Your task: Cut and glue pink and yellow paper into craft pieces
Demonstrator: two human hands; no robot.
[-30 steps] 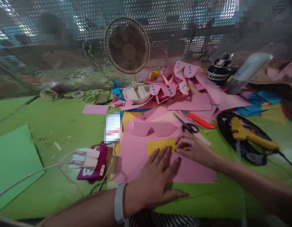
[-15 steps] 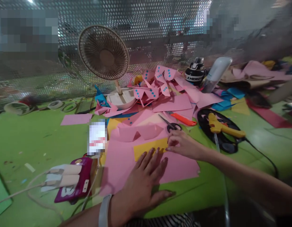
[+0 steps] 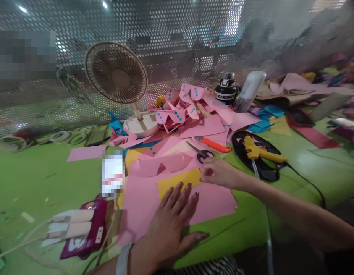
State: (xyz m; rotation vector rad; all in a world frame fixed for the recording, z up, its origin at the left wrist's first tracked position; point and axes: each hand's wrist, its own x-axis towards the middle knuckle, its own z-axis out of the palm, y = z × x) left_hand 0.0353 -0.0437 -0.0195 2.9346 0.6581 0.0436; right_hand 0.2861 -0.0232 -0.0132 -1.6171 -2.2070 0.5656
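My left hand (image 3: 168, 221), with a pale band at the wrist, lies open and palm down. Its fingertips rest on the lower edge of a yellow paper strip (image 3: 177, 181). At the strip's right end is my right hand (image 3: 219, 173), its fingers curled and pinched at the corner. Underneath lies a large pink paper sheet (image 3: 139, 202). A folded pink paper piece (image 3: 148, 165) stands just behind the strip. Black-handled scissors (image 3: 204, 154) are right behind my right hand, and an orange cutter knife (image 3: 215, 145) lies beyond them.
A fan (image 3: 116, 74) stands at the back left, beside heaped pink paper shapes (image 3: 191, 101). A yellow glue gun (image 3: 262, 152) rests on a black dish (image 3: 238, 147) at right, its cord trailing. On the left are a purple power socket (image 3: 98, 214) with cables and a blurred-out bright rectangle (image 3: 112, 172).
The view has turned slightly, so the scene sits further left in the picture. My left fingertips cover slightly less of the yellow strip. My right hand keeps its place at the strip's end.
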